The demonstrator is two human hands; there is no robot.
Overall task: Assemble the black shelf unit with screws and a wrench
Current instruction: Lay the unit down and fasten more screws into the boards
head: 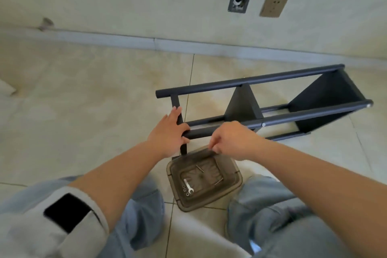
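Two hands: left hand (167,132) grips shelf unit (272,100); one wrench (189,186) in tray (234,184).

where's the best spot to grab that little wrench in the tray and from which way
Pinch the wrench at its narrow middle shank, coming straight down from above. It lies flat on the floor of the clear tray, whose walls block a sideways approach, and small washers sit close along its left side, so put the fingers across the shank rather than at the forked ends.
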